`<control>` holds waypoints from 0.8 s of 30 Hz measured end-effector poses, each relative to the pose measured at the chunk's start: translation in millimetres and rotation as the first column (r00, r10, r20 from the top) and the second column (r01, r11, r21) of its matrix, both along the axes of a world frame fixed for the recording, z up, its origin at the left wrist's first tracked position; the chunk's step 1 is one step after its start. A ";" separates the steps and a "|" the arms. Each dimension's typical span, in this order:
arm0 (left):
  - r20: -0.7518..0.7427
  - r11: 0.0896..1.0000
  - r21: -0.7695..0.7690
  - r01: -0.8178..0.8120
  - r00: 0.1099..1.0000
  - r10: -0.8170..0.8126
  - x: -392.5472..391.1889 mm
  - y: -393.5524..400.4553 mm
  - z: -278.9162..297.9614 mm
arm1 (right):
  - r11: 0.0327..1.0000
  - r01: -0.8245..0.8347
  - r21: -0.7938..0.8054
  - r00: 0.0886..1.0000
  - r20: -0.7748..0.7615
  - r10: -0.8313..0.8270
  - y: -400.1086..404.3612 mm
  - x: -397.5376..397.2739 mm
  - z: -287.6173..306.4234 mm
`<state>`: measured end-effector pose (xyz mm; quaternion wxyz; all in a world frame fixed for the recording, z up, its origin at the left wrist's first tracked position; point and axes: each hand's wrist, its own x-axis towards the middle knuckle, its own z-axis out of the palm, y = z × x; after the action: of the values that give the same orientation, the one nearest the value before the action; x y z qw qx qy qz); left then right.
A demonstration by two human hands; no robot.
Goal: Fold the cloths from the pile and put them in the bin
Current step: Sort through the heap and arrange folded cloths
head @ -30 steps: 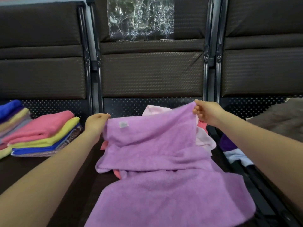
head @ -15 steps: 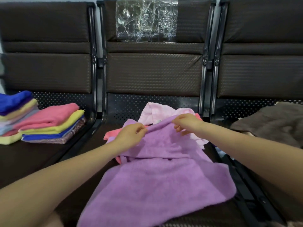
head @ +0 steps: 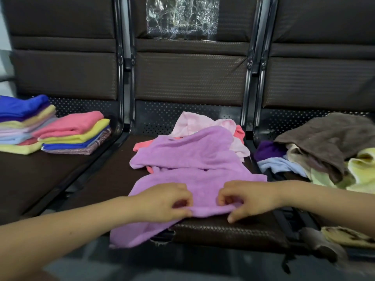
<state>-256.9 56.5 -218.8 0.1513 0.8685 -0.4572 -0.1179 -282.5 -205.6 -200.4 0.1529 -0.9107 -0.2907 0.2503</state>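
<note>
Head view: folded terry cloths in mixed colours [head: 75, 136] are stacked on the left seat. The left hand [head: 164, 201] and right hand [head: 251, 199] pinch the near edge of the lilac terry cloth [head: 194, 165] on the middle seat. Folding is just beginning; next, judged, square that edge. Unfolded pile [head: 324, 147] lies right; no bin visible.

Three seats [head: 188, 78]; two folded stacks [head: 75, 134] at nine o'clock; one loose heap [head: 324, 147] at three o'clock; two hands [head: 164, 201].

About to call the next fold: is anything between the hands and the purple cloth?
No. The left hand and right hand already pinch the near edge of the purple cloth; nothing lies between.
</note>
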 end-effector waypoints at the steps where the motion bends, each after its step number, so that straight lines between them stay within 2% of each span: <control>1: -0.053 0.997 -0.063 -0.052 0.997 0.049 1.8 -0.6 1.6 | 0.998 0.025 0.052 0.999 0.029 -0.027 0.1 -0.4 -0.7; 2: -0.116 0.984 -0.122 -0.128 0.987 0.114 5.2 -1.8 3.2 | 0.991 0.076 0.110 0.997 0.019 -0.078 1.0 -0.2 0.3; 4: -0.264 0.910 -0.240 -0.339 0.925 0.275 15.8 -5.5 5.6 | 0.938 0.252 0.239 0.966 -0.116 -0.230 3.5 3.3 5.7; 6: -0.427 0.783 -0.356 -0.510 0.834 0.349 28.2 -10.4 9.5 | 0.785 0.467 0.406 0.878 -0.318 -0.358 5.9 8.7 13.8; 7: -0.439 0.754 -0.374 -0.540 0.819 0.369 34.9 -12.4 11.9 | 0.701 0.542 0.463 0.836 -0.381 -0.395 6.3 14.2 15.4; 8: -0.392 0.767 -0.355 -0.535 0.830 0.397 41.4 -13.6 13.7 | 0.652 0.592 0.475 0.804 -0.401 -0.439 7.4 20.6 16.6; 9: -0.299 0.804 -0.312 -0.506 0.856 0.422 49.1 -14.1 14.4 | 0.667 0.600 0.442 0.800 -0.342 -0.493 7.6 28.0 16.3; 11: -0.127 0.865 -0.212 -0.454 0.891 0.436 61.5 -12.9 10.8 | 0.825 0.507 0.247 0.850 0.013 -0.526 5.2 43.5 10.1; 13: -0.016 0.884 -0.152 -0.443 0.895 0.446 69.2 -9.2 6.7 | 0.920 0.391 0.023 0.852 0.369 -0.371 4.4 52.8 2.9; 14: 0.029 0.888 -0.146 -0.437 0.895 0.445 71.4 -8.0 5.8 | 0.935 0.354 -0.015 0.831 0.465 -0.307 6.5 54.4 1.2; 16: 0.056 0.902 -0.179 -0.392 0.912 0.407 71.2 -9.1 8.1 | 0.951 0.299 0.081 0.823 0.482 -0.300 17.3 51.7 4.8; 18: 0.057 0.933 -0.207 -0.295 0.948 0.312 67.5 -12.3 11.5 | 0.965 0.218 0.143 0.896 0.363 -0.256 34.3 44.1 7.8; 20: 0.072 0.968 -0.143 -0.207 0.973 0.218 63.3 -14.5 9.1 | 0.991 0.133 -0.003 0.946 0.298 -0.126 49.0 35.2 2.8; 22: 0.078 0.989 -0.027 -0.148 0.986 0.150 63.0 -12.1 -0.5 | 0.986 0.067 -0.150 0.936 0.353 -0.010 54.6 32.2 -8.6; 24: 0.087 0.993 0.042 -0.111 0.990 0.107 66.0 -9.3 -8.0 | 0.987 0.063 -0.146 0.934 0.356 -0.007 53.3 37.7 -12.7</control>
<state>-191.0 47.3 -226.8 0.1179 0.8996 -0.4122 -0.0832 -244.8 -152.3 -213.1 0.0311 -0.9550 -0.2770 0.1011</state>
